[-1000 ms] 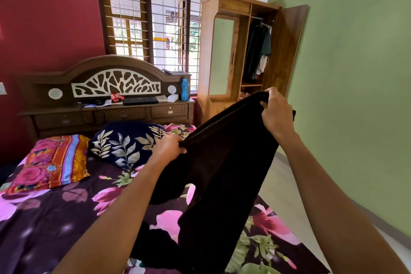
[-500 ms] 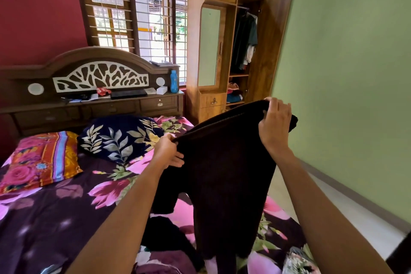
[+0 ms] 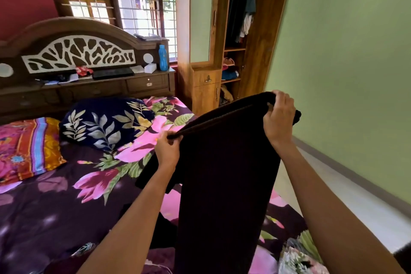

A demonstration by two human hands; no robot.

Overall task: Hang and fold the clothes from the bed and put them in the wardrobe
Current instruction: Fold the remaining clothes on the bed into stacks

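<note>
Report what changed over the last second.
The dark brown cloth garment has been pulled straighter: its top edge now runs taut between the left hand and right hand. Both kept their grip. The floral-sheeted bed and wooden wardrobe are unchanged.

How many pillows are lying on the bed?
2. The orange and pink floral fabric pillow lies at the picture's left edge, by the carved wooden headboard; the navy leaf-print fabric pillow lies just right of it. Another could be hidden beyond the left edge.

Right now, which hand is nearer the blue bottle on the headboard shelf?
Left. The left hand is over the bed, straight in front of the blue bottle; the right hand is farther right, before the wardrobe.
</note>
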